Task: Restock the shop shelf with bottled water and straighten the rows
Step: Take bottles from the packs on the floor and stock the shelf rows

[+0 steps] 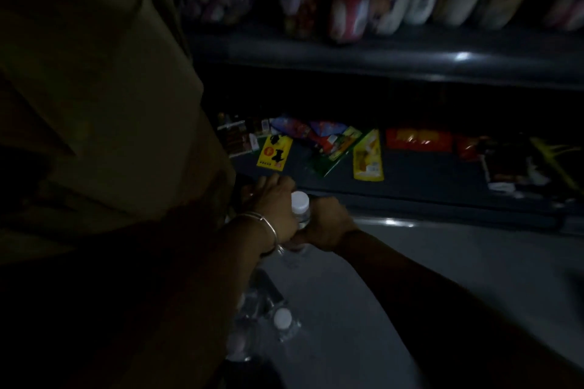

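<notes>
We are in the lifting step: one water bottle (299,211) is up between our two hands, just in front of the lower shelf (410,196), not yet placed.

At far left a large cardboard box (94,104) fills the view. Next comes our left hand (275,208), bangle at the wrist, fingers curled round the bottle's left side. The bottle stands roughly upright: clear plastic, white screw cap, its body mostly hidden by our hands. Our right hand (328,224) clamps its right side.

Below, more bottles (282,324) wait on the floor (395,294), one white cap showing.

Next, we judge, the bottle must be carried forward and set upright on the shelf, where loose packets (368,158) lie scattered; the dim light hides any existing water row.
</notes>
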The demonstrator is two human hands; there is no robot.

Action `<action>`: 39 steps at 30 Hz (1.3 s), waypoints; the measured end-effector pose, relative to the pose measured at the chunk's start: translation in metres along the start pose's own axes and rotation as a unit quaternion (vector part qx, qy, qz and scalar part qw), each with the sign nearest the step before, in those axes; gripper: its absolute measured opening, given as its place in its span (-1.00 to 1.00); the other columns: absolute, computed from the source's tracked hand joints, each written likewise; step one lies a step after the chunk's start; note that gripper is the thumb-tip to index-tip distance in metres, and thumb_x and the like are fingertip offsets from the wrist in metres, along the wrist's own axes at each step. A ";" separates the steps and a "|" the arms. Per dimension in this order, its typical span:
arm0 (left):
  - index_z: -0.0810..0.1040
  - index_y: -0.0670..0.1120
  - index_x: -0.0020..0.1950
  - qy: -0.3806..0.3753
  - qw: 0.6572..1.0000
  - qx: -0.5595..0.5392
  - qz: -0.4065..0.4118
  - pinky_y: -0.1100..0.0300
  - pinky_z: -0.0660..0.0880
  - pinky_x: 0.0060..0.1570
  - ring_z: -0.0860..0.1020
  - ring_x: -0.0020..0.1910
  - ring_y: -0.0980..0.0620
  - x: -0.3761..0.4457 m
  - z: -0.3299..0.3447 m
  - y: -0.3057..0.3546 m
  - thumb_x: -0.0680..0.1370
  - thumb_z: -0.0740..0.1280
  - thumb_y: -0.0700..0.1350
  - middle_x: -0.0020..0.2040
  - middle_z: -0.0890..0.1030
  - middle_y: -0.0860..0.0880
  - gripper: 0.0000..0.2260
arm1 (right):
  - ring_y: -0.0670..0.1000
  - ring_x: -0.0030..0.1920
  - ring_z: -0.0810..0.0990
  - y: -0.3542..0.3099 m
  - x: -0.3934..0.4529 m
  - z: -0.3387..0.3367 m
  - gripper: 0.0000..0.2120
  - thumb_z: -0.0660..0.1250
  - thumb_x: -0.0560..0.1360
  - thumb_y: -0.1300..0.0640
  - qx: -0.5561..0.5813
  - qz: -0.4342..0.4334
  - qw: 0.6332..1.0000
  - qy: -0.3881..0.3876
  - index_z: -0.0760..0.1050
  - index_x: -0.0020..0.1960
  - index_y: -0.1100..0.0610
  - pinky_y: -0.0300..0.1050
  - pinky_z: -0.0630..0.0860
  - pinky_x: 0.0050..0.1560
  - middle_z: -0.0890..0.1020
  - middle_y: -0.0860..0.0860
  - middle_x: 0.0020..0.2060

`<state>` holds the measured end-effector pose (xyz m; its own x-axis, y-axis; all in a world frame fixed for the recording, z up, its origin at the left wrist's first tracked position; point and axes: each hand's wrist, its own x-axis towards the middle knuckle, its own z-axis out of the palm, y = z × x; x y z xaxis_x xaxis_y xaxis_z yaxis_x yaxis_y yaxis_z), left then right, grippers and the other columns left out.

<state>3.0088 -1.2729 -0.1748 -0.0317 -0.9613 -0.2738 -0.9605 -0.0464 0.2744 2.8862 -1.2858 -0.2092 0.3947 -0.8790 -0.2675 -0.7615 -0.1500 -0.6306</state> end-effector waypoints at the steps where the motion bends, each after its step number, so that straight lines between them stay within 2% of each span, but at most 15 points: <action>1: 0.33 -0.05 0.29 0.005 1.000 -0.021 0.003 -0.01 0.24 0.33 0.28 0.31 -0.14 -0.004 -0.020 0.010 0.42 0.40 -0.08 0.29 0.33 -0.10 -0.52 | 0.15 0.09 0.58 -0.009 -0.005 -0.022 -0.62 0.52 0.30 0.05 -0.008 -0.014 1.000 0.003 0.58 0.07 0.13 -0.12 0.48 -0.03 0.64 0.12 0.05; 6: 0.39 -0.06 0.29 0.043 0.993 -0.102 0.029 0.06 0.29 0.33 0.36 0.33 -0.10 -0.034 -0.156 0.069 0.41 0.38 0.04 0.30 0.42 -0.10 -0.51 | 0.13 0.09 0.58 -0.088 -0.047 -0.169 -0.70 0.48 0.36 0.10 -0.044 -0.077 0.996 0.010 0.60 0.03 0.22 -0.09 0.48 0.04 0.64 0.16 0.01; 9: 0.45 -0.11 0.22 0.030 0.983 -0.172 0.062 0.06 0.40 0.25 0.47 0.25 -0.11 -0.065 -0.256 0.106 0.28 0.26 0.18 0.23 0.52 -0.12 -0.41 | 0.09 -0.03 0.58 -0.152 -0.080 -0.268 -0.78 0.49 0.34 0.16 -0.057 -0.113 0.991 0.034 0.62 -0.06 0.24 -0.21 0.38 -0.12 0.62 0.09 -0.15; 12: 0.49 -0.17 0.13 0.032 0.972 -0.208 0.107 0.09 0.47 0.13 0.55 0.09 -0.04 -0.096 -0.355 0.139 0.31 0.27 0.30 0.12 0.57 -0.12 -0.38 | 0.02 -0.08 0.55 -0.223 -0.113 -0.361 -0.82 0.48 0.37 0.15 -0.064 -0.136 0.987 0.050 0.61 -0.07 0.20 -0.17 0.38 -0.17 0.60 0.09 -0.15; 14: 0.46 -0.16 0.15 0.006 0.962 -0.244 0.122 0.22 0.46 0.03 0.51 -0.05 0.11 -0.125 -0.423 0.158 0.39 0.38 0.06 0.05 0.55 -0.05 -0.57 | -0.03 -0.09 0.54 -0.272 -0.135 -0.421 -0.87 0.48 0.38 0.14 -0.054 -0.143 0.987 0.056 0.61 -0.10 0.14 -0.25 0.36 -0.19 0.60 0.06 -0.11; 16: 0.30 -0.09 0.38 -0.005 0.951 -0.275 0.141 0.20 0.52 0.10 0.49 0.01 0.13 -0.142 -0.478 0.169 0.40 0.40 -0.20 0.14 0.53 0.00 -0.42 | -0.02 -0.10 0.57 -0.316 -0.153 -0.473 -0.78 0.49 0.36 0.11 -0.052 -0.156 0.983 0.079 0.61 -0.04 0.17 -0.22 0.45 -0.15 0.63 0.06 -0.07; 18: 0.26 -0.17 0.41 -0.004 0.950 -0.280 0.140 0.06 0.54 0.09 0.52 0.05 0.00 -0.158 -0.536 0.177 0.35 0.38 -0.38 0.20 0.53 -0.10 -0.34 | -0.03 -0.12 0.61 -0.361 -0.171 -0.524 -0.79 0.50 0.35 0.13 -0.027 -0.171 0.979 0.106 0.59 -0.07 0.19 -0.24 0.52 -0.11 0.64 0.04 -0.10; 20: 0.32 -0.23 0.35 0.006 0.941 -0.300 0.153 0.16 0.53 -0.10 0.52 -0.07 0.03 -0.170 -0.588 0.184 0.34 0.39 -0.43 0.09 0.56 -0.09 -0.39 | 0.03 -0.02 0.63 -0.404 -0.184 -0.571 -0.80 0.49 0.35 0.16 0.009 -0.192 0.971 0.141 0.60 -0.06 0.20 -0.11 0.55 0.04 0.66 0.07 -0.08; 22: 0.35 -0.20 0.31 0.033 0.931 -0.324 0.167 0.26 0.52 -0.11 0.54 -0.02 0.03 -0.177 -0.635 0.189 0.35 0.42 -0.41 0.08 0.55 -0.07 -0.43 | 0.07 0.02 0.64 -0.443 -0.193 -0.611 -0.76 0.50 0.33 0.16 0.048 -0.208 0.960 0.181 0.63 -0.03 0.22 0.03 0.55 0.15 0.68 0.14 -0.04; 25: 0.41 -0.08 0.16 0.089 0.912 -0.348 0.197 0.15 0.56 0.05 0.60 0.00 0.05 -0.184 -0.701 0.193 0.17 0.54 -0.24 0.06 0.60 -0.08 -0.39 | 0.07 -0.06 0.67 -0.500 -0.202 -0.661 -0.87 0.49 0.34 0.20 0.083 -0.231 0.950 0.194 0.63 -0.13 0.20 0.01 0.59 0.08 0.69 0.14 -0.10; 28: 0.44 -0.08 0.13 0.123 0.901 -0.348 0.227 0.43 0.54 -0.16 0.60 -0.20 0.30 -0.188 -0.768 0.194 0.34 0.48 -0.37 -0.05 0.60 0.04 -0.55 | 0.17 -0.08 0.65 -0.552 -0.203 -0.702 -0.78 0.47 0.33 0.17 0.077 -0.255 0.934 0.238 0.60 -0.12 0.31 0.11 0.56 0.03 0.66 0.23 -0.11; 30: 0.45 -0.14 0.22 0.153 0.898 -0.337 0.236 0.21 0.54 0.11 0.60 0.02 0.12 -0.187 -0.809 0.187 0.38 0.46 -0.30 0.08 0.61 -0.01 -0.55 | 0.28 -0.05 0.62 -0.585 -0.199 -0.725 -0.59 0.46 0.35 0.14 0.079 -0.283 0.919 0.262 0.52 0.00 0.47 0.15 0.56 -0.03 0.58 0.38 0.00; 32: 0.47 -0.12 0.24 0.184 0.895 -0.328 0.241 -0.01 0.44 0.27 0.56 0.15 0.00 -0.185 -0.841 0.180 0.39 0.47 -0.20 0.16 0.60 -0.03 -0.56 | 0.26 -0.10 0.63 -0.611 -0.192 -0.744 -0.57 0.43 0.40 0.14 0.084 -0.306 0.905 0.284 0.50 0.02 0.51 0.03 0.58 -0.14 0.57 0.41 -0.01; 35: 0.51 -0.06 0.19 0.232 0.892 -0.302 0.244 0.03 0.42 0.27 0.54 0.16 0.02 -0.174 -0.875 0.170 0.43 0.43 -0.09 0.14 0.60 0.03 -0.65 | 0.10 -0.20 0.64 -0.643 -0.178 -0.761 -0.65 0.37 0.48 0.16 0.096 -0.321 0.892 0.304 0.51 0.06 0.47 -0.26 0.57 -0.33 0.63 0.31 -0.06; 39: 0.48 -0.10 0.20 0.263 0.873 -0.321 0.255 0.13 0.45 0.17 0.55 0.12 0.01 -0.153 -0.902 0.164 0.48 0.39 -0.16 0.05 0.58 0.03 -0.69 | 0.18 -0.03 0.64 -0.674 -0.147 -0.774 -0.66 0.34 0.50 0.14 0.081 -0.322 0.882 0.335 0.49 0.09 0.42 -0.07 0.61 -0.09 0.60 0.32 0.00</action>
<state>3.1056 -1.3781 0.7436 -0.1159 -0.8852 0.4506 -0.4999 0.4440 0.7436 2.9430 -1.4056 0.8192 0.2850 -0.7134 0.6402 -0.3858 -0.6967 -0.6048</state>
